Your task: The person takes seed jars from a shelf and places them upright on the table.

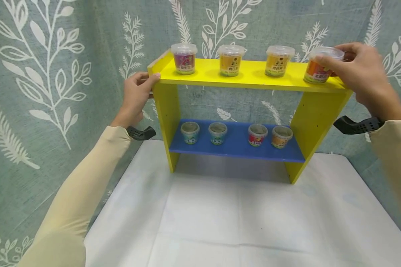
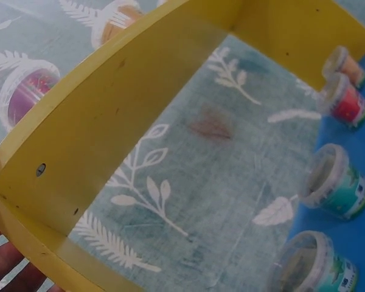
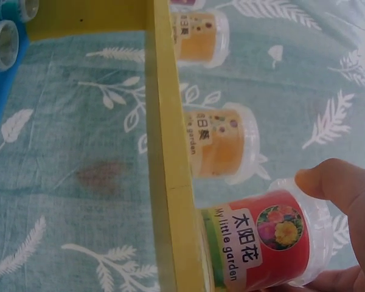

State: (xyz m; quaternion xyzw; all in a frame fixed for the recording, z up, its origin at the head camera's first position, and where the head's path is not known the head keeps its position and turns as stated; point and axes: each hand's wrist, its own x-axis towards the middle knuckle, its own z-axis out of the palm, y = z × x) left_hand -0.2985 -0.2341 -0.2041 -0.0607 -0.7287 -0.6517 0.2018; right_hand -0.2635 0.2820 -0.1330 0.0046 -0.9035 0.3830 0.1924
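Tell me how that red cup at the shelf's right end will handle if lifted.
The red cup looks like small thin plastic, so probably light. The right hand holds it by its clear lid, which might pop off. Its flat base on the yellow shelf suggests it won't roll.

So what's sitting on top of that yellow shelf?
Four small lidded tubs stand in a row on the yellow shelf: a purple tub, two yellow tubs and a red tub held by the right hand. Their contents are hidden.

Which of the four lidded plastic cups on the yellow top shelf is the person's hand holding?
The red-orange labelled cup at the shelf's right end: the right hand grips its lid. The purple and two yellow-labelled cups stand untouched.
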